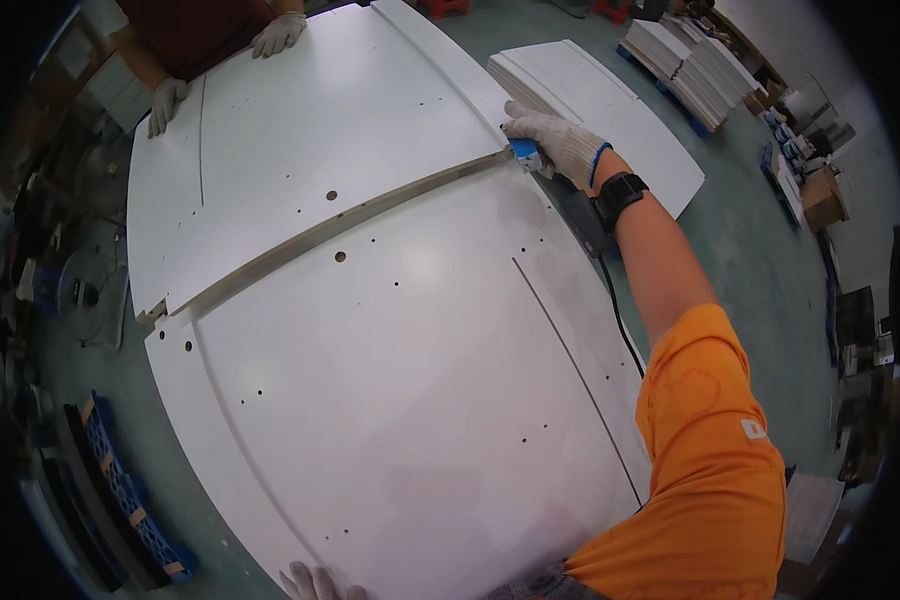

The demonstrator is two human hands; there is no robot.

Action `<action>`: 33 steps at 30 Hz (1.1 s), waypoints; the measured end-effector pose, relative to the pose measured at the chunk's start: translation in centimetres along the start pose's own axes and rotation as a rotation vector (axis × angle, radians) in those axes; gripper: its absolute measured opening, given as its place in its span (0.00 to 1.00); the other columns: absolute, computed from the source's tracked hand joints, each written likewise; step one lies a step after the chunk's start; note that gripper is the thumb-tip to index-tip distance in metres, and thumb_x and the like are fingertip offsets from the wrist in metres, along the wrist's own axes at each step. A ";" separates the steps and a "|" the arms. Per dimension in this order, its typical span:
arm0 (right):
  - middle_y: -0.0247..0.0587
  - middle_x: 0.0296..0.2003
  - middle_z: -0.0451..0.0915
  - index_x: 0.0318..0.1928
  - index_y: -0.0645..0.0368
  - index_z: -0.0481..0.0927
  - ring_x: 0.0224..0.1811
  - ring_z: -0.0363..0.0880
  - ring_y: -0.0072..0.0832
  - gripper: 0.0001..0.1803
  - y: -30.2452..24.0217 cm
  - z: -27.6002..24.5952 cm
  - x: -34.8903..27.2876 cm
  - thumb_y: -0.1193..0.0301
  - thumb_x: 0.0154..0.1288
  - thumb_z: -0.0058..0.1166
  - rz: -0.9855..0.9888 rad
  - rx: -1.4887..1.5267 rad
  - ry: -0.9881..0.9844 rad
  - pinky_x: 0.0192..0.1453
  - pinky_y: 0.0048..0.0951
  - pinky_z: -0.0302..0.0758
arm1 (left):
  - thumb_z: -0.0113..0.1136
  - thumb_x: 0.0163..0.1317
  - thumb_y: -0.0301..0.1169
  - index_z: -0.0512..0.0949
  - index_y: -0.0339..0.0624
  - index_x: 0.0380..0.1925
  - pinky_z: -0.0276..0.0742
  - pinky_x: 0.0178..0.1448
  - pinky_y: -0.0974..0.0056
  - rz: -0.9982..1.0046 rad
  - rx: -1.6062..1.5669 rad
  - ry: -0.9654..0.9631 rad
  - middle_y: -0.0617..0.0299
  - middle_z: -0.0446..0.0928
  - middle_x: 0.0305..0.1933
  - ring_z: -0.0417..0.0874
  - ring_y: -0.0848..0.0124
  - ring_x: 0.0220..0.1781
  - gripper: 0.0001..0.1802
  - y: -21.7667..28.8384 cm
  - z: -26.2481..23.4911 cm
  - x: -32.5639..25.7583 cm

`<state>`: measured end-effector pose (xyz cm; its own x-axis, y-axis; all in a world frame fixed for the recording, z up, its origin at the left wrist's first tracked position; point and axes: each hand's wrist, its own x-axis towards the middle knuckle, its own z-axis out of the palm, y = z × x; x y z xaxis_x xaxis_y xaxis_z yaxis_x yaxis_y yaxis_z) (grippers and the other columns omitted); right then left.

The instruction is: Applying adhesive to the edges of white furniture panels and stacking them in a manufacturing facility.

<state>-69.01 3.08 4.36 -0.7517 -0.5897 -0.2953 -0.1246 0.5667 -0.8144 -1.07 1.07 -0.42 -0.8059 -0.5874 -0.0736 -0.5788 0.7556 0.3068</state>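
Note:
A white panel (420,350) with drilled holes and a long dark groove lies flat in front of me. Beyond it is a second white panel (300,120); a narrow gap separates their facing edges. My right hand (560,145), in a pale knit glove, is closed around a corded power tool with a blue front (527,154) and a dark body (582,222). The tool is at the right end of the gap, by the panels' corners; its exact kind is hidden. My gloved left hand (320,583) rests with fingers extended at the near panel's lower left edge.
Across from me, another person's gloved hands (278,35) touch the far panel. More white panels (620,120) are stacked at right, others on a pallet (695,65) farther back. A black cord (622,318) runs down beside my arm. Blue pallets (135,490) are at lower left.

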 end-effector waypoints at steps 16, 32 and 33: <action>0.30 0.30 0.74 0.58 0.60 0.74 0.26 0.74 0.13 0.25 1.6 -0.8 1.6 0.58 0.66 0.50 0.018 0.331 -0.035 0.18 0.13 0.65 | 0.58 0.58 0.37 0.57 0.44 0.68 0.45 0.72 0.32 0.019 -0.005 0.002 0.44 0.54 0.72 0.53 0.42 0.73 0.38 -0.5 0.4 0.1; 0.39 0.22 0.72 0.51 0.66 0.72 0.18 0.64 0.22 0.22 5.5 -2.7 -4.7 0.58 0.70 0.41 -0.137 1.163 -0.126 0.20 0.22 0.62 | 0.58 0.60 0.39 0.60 0.43 0.67 0.46 0.72 0.35 0.006 0.033 0.016 0.46 0.55 0.72 0.54 0.44 0.73 0.36 -0.8 0.5 -0.1; 0.39 0.22 0.72 0.50 0.66 0.73 0.17 0.64 0.23 0.22 6.5 -2.8 -6.3 0.58 0.70 0.41 -0.113 1.215 -0.156 0.20 0.23 0.63 | 0.58 0.60 0.39 0.60 0.43 0.67 0.46 0.72 0.35 0.014 0.033 0.020 0.46 0.55 0.72 0.54 0.44 0.73 0.36 -0.8 0.6 -0.1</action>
<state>-66.91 12.08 2.27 -0.6800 -0.7103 -0.1819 0.5629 -0.3468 -0.7502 -0.58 0.66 -1.25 -0.8117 -0.5819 -0.0501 -0.5713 0.7730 0.2759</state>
